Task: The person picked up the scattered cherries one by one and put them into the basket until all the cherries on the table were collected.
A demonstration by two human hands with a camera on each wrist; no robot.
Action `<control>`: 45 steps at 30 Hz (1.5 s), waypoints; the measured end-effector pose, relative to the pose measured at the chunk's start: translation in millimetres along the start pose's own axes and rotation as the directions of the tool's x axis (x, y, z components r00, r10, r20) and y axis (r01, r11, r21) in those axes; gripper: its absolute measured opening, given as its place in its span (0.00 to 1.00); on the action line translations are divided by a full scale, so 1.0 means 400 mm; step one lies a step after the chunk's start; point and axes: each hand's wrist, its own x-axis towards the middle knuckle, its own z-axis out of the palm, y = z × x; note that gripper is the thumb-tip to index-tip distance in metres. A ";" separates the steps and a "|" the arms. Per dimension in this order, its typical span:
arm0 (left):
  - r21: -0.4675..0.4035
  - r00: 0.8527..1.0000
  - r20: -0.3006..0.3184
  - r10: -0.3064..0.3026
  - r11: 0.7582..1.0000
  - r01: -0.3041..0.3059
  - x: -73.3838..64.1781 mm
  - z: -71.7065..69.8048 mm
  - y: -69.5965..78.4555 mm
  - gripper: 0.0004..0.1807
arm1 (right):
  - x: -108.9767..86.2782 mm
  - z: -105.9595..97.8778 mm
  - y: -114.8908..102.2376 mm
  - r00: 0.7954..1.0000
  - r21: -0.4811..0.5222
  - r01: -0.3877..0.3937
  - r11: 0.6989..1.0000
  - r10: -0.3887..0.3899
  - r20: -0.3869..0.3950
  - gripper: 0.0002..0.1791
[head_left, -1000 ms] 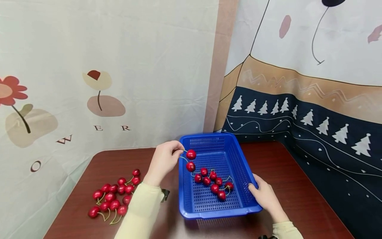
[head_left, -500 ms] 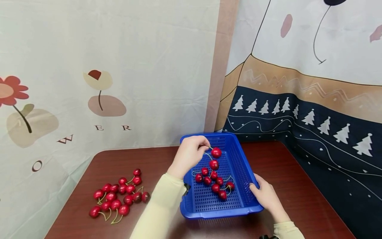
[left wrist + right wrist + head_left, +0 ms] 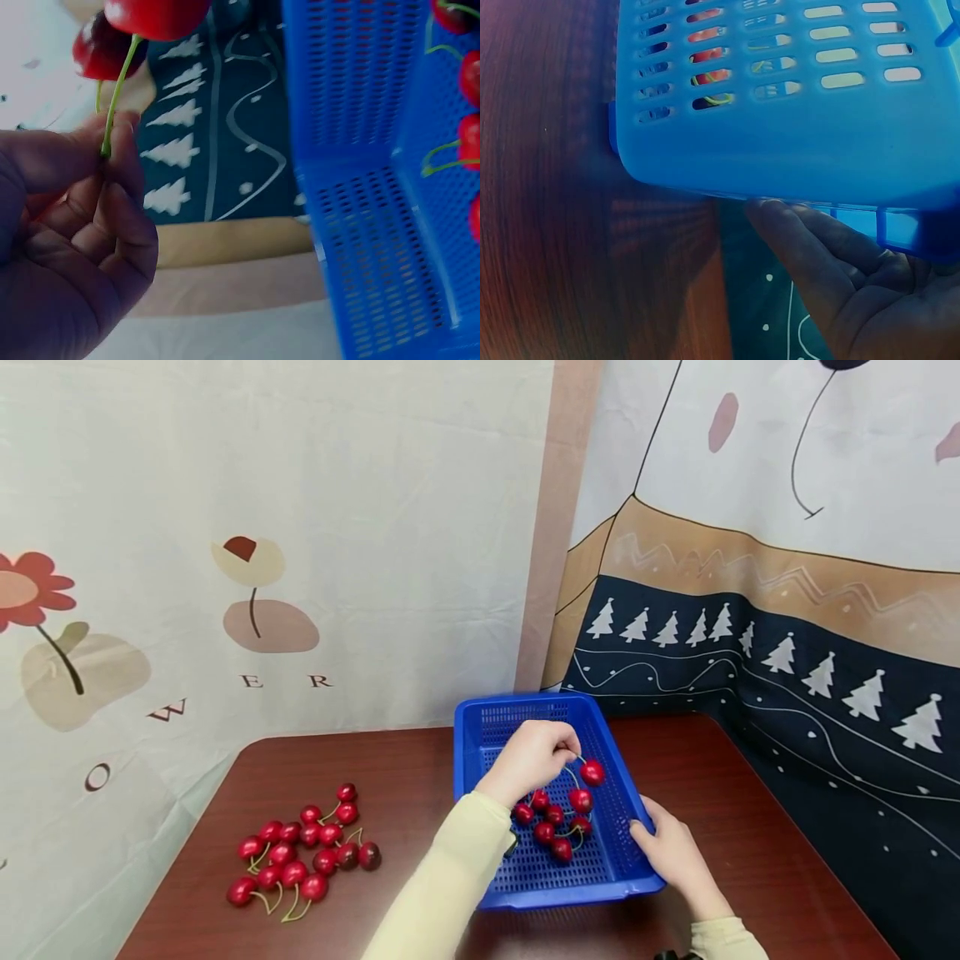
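My left hand [image 3: 531, 762] is over the blue basket [image 3: 570, 893], pinching the green stems of two red cherries between thumb and fingertips. One cherry [image 3: 592, 772] hangs near the basket's right wall and the other [image 3: 581, 800] a little lower. In the left wrist view the stem [image 3: 120, 97] runs from the pinch to the bright red cherry [image 3: 157, 15], with a darker cherry [image 3: 101, 49] behind it. Several cherries [image 3: 544, 832] lie on the basket's floor, partly hidden by my left hand and sleeve. My right hand [image 3: 671, 852] grips the basket's right rim, seen from below in the right wrist view [image 3: 825, 270].
A pile of several cherries [image 3: 292, 860] with stems lies on the left of the dark wooden table [image 3: 405, 777]. Printed cloths [image 3: 390, 568] hang behind it. The basket's shadowed underside [image 3: 780, 150] shows in the right wrist view.
My left hand has carried the two cherries rightward, from the basket's left rim to near its right wall. My right hand keeps its hold on the rim.
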 end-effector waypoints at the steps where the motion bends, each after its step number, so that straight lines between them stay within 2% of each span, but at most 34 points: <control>1: 0.003 1.000 0.022 -0.002 1.000 0.002 0.005 0.010 -0.002 0.04 | 0.000 0.000 0.001 1.000 -0.003 0.001 1.000 -0.001 -0.002 0.26; 6: 0.049 0.989 0.144 -0.030 0.999 0.023 0.020 0.062 -0.014 0.05 | 0.000 0.000 0.001 1.000 -0.006 -0.002 1.000 0.002 -0.001 0.26; 8: 0.080 0.979 0.198 -0.041 0.996 0.025 0.022 0.079 -0.019 0.05 | 0.000 0.000 0.000 1.000 -0.002 -0.003 1.000 0.003 0.003 0.27; 12: 0.132 0.956 0.291 -0.028 0.991 -0.011 0.025 0.102 -0.027 0.06 | -0.002 0.000 -0.002 1.000 0.001 0.000 1.000 0.000 0.002 0.26; 20: 0.192 0.922 0.386 -0.028 0.980 -0.051 0.026 0.136 -0.037 0.11 | -0.002 -0.001 -0.008 1.000 0.007 0.003 1.000 -0.003 0.000 0.26; 25: 0.196 0.910 0.414 -0.018 0.978 -0.070 0.024 0.156 -0.043 0.13 | -0.001 0.002 -0.004 1.000 0.010 0.006 1.000 -0.005 -0.002 0.26; 30: 0.210 0.907 0.421 -0.011 0.974 -0.085 0.020 0.172 -0.050 0.13 | 0.001 0.003 -0.001 1.000 0.006 0.017 1.000 -0.017 -0.007 0.26; 37: 0.199 0.911 0.405 -0.073 0.980 -0.010 0.012 0.175 -0.053 0.02 | 0.001 0.002 0.000 1.000 0.008 0.009 1.000 -0.009 -0.004 0.25; 41: 0.148 0.913 0.396 -0.098 0.988 0.042 0.007 0.165 -0.052 0.06 | 0.001 0.002 0.000 1.000 0.025 0.000 1.000 0.000 0.003 0.25; 45: 0.099 0.922 0.375 -0.093 0.993 0.060 0.001 0.155 -0.052 0.11 | 0.000 0.002 0.002 1.000 0.027 0.001 1.000 -0.001 0.003 0.26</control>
